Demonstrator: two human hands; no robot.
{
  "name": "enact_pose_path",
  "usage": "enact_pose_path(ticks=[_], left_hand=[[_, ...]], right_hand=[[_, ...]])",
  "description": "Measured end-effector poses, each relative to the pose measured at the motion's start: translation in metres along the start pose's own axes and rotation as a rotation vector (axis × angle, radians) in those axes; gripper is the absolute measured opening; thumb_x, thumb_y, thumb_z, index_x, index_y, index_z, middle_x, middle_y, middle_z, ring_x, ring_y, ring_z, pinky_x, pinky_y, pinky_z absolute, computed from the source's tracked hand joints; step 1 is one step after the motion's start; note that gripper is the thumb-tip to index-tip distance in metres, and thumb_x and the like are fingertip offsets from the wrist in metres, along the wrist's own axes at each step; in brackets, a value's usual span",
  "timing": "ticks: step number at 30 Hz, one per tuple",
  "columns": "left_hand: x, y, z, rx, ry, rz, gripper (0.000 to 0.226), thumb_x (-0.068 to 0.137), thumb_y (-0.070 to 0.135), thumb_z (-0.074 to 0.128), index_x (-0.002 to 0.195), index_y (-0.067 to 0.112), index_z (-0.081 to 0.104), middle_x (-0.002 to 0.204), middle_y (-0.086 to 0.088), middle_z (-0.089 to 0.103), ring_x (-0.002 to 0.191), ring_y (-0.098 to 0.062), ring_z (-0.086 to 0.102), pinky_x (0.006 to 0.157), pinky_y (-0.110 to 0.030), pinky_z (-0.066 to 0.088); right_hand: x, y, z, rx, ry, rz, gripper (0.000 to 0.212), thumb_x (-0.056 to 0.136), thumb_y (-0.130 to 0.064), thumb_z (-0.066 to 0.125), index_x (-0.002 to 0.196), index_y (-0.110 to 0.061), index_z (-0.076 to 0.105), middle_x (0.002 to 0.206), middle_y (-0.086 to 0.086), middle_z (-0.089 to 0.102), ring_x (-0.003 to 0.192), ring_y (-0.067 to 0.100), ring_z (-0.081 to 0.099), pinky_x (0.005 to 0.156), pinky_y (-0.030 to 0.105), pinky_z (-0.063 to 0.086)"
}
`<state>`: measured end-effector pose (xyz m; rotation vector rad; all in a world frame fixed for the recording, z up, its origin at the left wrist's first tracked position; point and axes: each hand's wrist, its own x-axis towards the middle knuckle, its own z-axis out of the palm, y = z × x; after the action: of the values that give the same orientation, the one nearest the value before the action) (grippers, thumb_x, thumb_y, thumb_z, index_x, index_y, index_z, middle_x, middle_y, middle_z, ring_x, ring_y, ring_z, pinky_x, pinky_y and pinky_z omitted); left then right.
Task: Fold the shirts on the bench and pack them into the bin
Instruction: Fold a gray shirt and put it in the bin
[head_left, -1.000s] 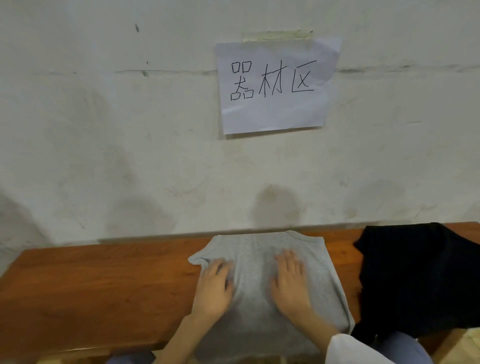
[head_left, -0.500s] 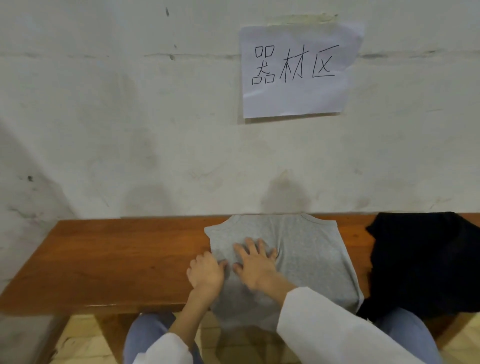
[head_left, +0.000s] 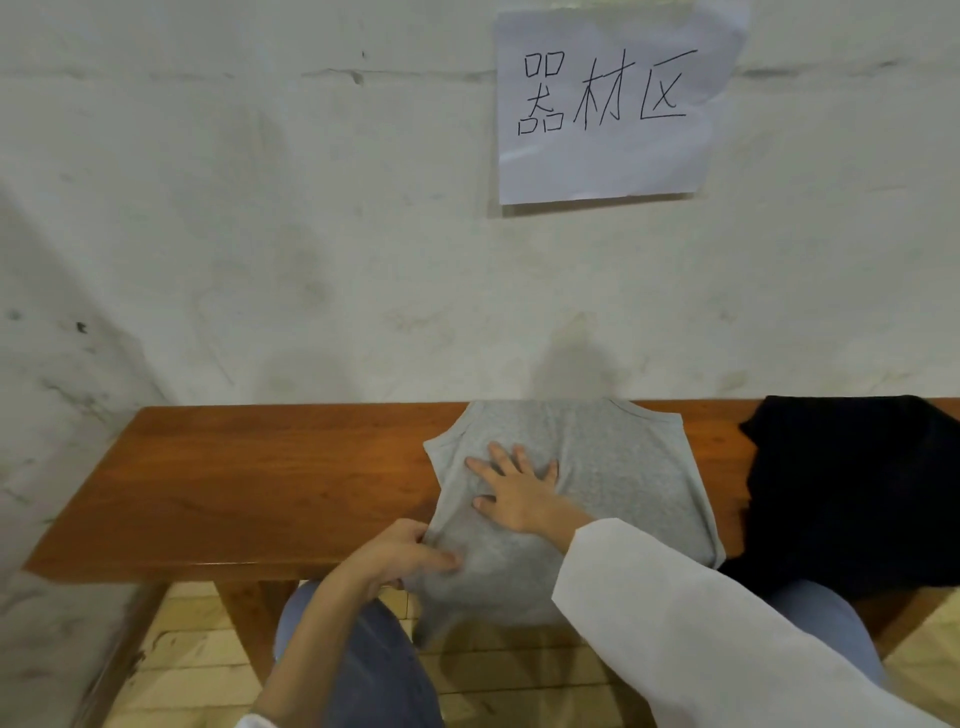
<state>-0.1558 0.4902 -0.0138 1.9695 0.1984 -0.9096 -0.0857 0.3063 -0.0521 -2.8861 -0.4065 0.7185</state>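
Shirt, grey, lies across the bench, hem hanging off the near edge. My right hand presses flat on it, fingers spread; my left hand pinches its left edge. Just right lies a black shirt.

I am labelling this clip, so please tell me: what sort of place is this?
Probably an equipment or storage room: a handwritten paper sign reading 器材区 (equipment area) on a bare, stained wall, and a plain wooden bench bearing a grey shirt.

Smooth reddish wooden bench, matt grey knit shirt, rough plaster wall.
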Motion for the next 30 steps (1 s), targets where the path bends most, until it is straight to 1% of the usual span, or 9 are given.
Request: enact_pose_path(ticks=[6,9,12,16,19,22,25,28,30], left_hand=[[-0.017,-0.002,-0.013,0.459,0.216,-0.092,0.034,0.079,0.038,0.070,0.101,0.018,0.052,0.095,0.001,0.058,0.080,-0.013,0.056,0.068,-0.024,0.049],[-0.001,-0.006,-0.003,0.546,0.435,-0.069,0.043,0.083,0.055,0.059,0.104,0.019,0.049,0.099,0.001,0.058,0.090,-0.018,0.058,0.075,-0.032,0.051],[0.030,0.007,0.017,0.479,0.715,0.146,0.032,0.094,0.023,0.049,0.123,0.010,0.051,0.125,-0.009,0.052,0.112,-0.026,0.051,0.094,-0.037,0.046],[0.068,0.036,0.046,0.450,0.666,0.335,0.060,0.095,0.007,0.047,0.149,0.006,0.020,0.155,-0.012,0.022,0.143,-0.024,0.022,0.118,-0.031,0.018],[0.087,0.045,0.062,0.712,0.564,0.345,0.068,0.097,0.037,0.045,0.152,0.014,0.012,0.160,-0.005,0.000,0.147,-0.025,-0.004,0.120,-0.040,0.000],[0.090,0.041,0.064,0.743,0.546,0.297,0.089,0.084,0.065,0.050,0.151,0.029,0.004,0.159,-0.001,-0.011,0.146,-0.028,-0.010,0.116,-0.051,-0.001],[0.088,0.030,0.048,0.679,0.606,0.186,0.113,0.070,0.081,0.050,0.151,0.023,-0.002,0.158,-0.008,0.000,0.145,-0.030,0.005,0.116,-0.045,0.013],[0.088,0.022,0.011,0.669,0.733,0.061,0.094,0.084,0.076,0.028,0.150,0.010,0.017,0.155,-0.015,0.018,0.142,-0.032,0.017,0.114,-0.046,0.018],[0.093,0.021,-0.015,0.644,0.785,0.011,0.074,0.094,0.060,0.030,0.144,0.005,0.030,0.149,-0.020,0.030,0.138,-0.036,0.026,0.113,-0.047,0.022]], right_hand=[[0.001,0.002,-0.003,0.026,-0.006,-0.012,0.063,0.096,-0.052,0.037,0.149,-0.043,0.005,0.159,-0.007,-0.014,0.145,0.027,-0.016,0.106,0.068,-0.005],[-0.005,0.004,-0.004,0.163,0.159,-0.019,0.056,0.098,-0.036,0.040,0.149,-0.032,0.019,0.160,-0.001,0.000,0.147,0.022,-0.007,0.115,0.057,0.000],[-0.019,0.020,0.002,0.165,0.370,0.065,0.053,0.102,-0.028,0.030,0.152,-0.019,0.014,0.160,0.006,0.001,0.147,0.022,-0.005,0.118,0.043,-0.001],[-0.045,0.065,0.018,0.133,0.425,0.323,0.060,0.103,-0.034,0.022,0.152,-0.009,-0.003,0.159,0.013,-0.008,0.146,0.027,-0.010,0.119,0.043,-0.004],[-0.062,0.096,0.031,0.181,0.387,0.463,0.072,0.099,-0.052,0.021,0.151,-0.010,-0.007,0.159,0.012,-0.010,0.146,0.029,-0.012,0.118,0.047,-0.006],[-0.065,0.104,0.044,0.147,0.352,0.477,0.083,0.088,-0.068,0.002,0.151,-0.015,-0.011,0.159,0.009,-0.014,0.145,0.028,-0.016,0.117,0.049,-0.011],[-0.058,0.091,0.049,0.092,0.371,0.391,0.098,0.069,-0.073,-0.018,0.150,-0.018,-0.013,0.158,0.007,-0.018,0.143,0.028,-0.022,0.114,0.050,-0.017],[-0.047,0.077,0.045,0.080,0.357,0.272,0.108,0.063,-0.080,-0.022,0.151,-0.019,-0.010,0.157,0.007,-0.020,0.142,0.027,-0.025,0.112,0.049,-0.020],[-0.045,0.076,0.039,0.138,0.391,0.245,0.098,0.073,-0.075,-0.006,0.152,-0.018,0.000,0.159,0.006,-0.011,0.145,0.026,-0.017,0.113,0.044,-0.020]])
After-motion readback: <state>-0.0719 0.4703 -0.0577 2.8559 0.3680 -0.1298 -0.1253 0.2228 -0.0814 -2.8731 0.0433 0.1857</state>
